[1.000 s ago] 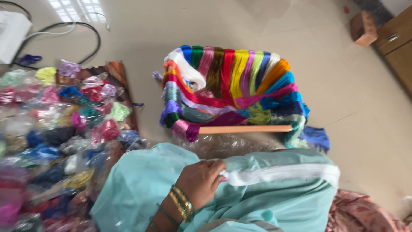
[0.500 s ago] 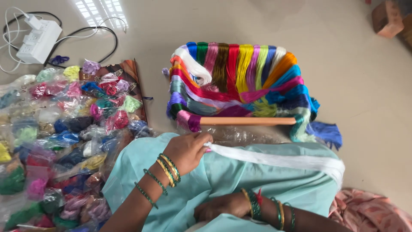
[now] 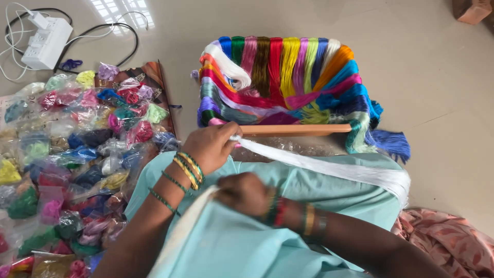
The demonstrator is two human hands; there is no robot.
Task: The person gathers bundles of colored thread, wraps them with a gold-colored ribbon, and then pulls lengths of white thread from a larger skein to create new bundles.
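White silk thread point(image 3: 329, 167) runs in a long hank across our lap, over the pale green cloth point(image 3: 309, 190). Our left hand point(image 3: 208, 146) pinches its end just in front of the wooden frame point(image 3: 293, 129), which is wound with many coloured threads and stands on the floor. Our right hand point(image 3: 244, 193) is clenched on the cloth near the white hank. Small bags of coloured thread point(image 3: 77, 154) lie heaped along the floor's left edge.
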